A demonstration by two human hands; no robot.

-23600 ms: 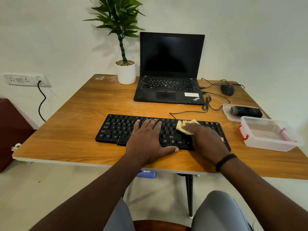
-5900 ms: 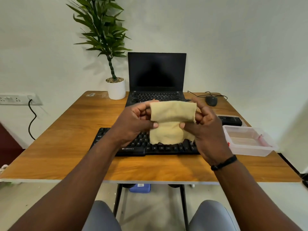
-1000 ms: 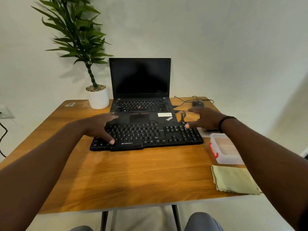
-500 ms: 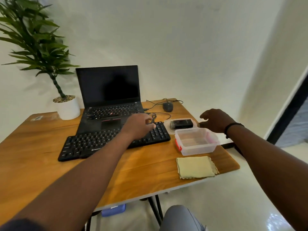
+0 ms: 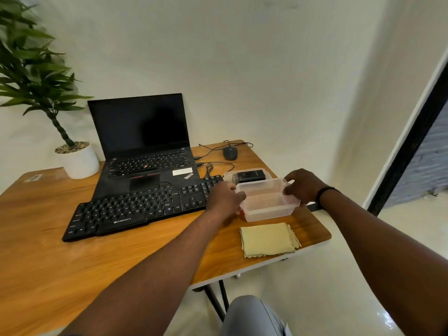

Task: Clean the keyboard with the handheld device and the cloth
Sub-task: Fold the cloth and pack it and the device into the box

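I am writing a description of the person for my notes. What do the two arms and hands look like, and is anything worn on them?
Both forearms are bare, with no sleeves in view. The right wrist carries a thin black band, just behind the right hand. The left hand and its wrist show no band, watch or glove. No rings can be made out on either hand.

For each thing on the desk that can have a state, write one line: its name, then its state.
laptop: lid open, screen dark
clear plastic box: lidless, held at both ends
left hand: grips box
right hand: grips box
cloth: folded flat
handheld device: lying on the lid
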